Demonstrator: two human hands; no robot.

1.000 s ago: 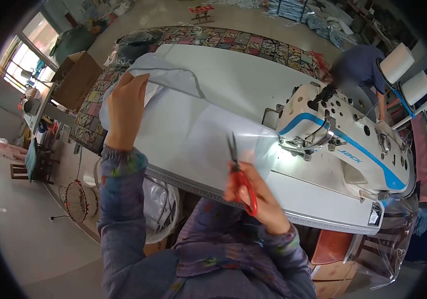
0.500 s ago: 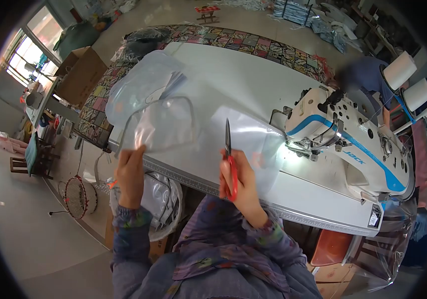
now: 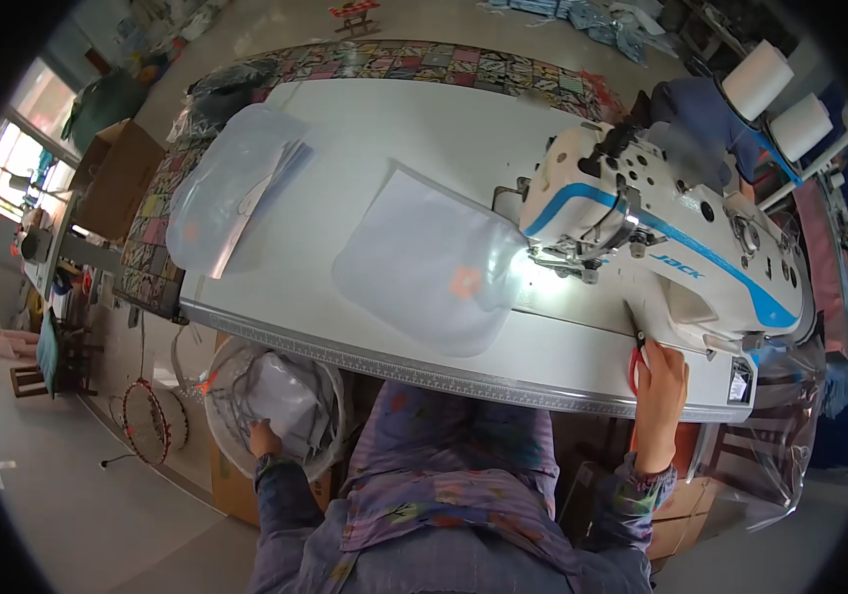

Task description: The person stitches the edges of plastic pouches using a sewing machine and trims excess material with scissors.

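My right hand is on the right part of the sewing table, its fingers at the red handles of a pair of scissors whose blades point away from me. Low on the left, my left hand is curled inside the near side of a white basket. Clear plastic pieces with dark edging lie in the basket beside that hand; what its fingers hold is hidden. A translucent sheet with an orange flower print lies flat on the table, its right edge by the lit needle area.
A white and blue sewing machine stands on the table's right side, with thread cones behind it. A stack of translucent sheets lies at the left. A measuring strip runs along the front edge. Another person is beyond the machine.
My left hand has gone from the table down to the basket, and the clear edged piece has left the tabletop. My right hand has carried the scissors rightward to beside the machine.
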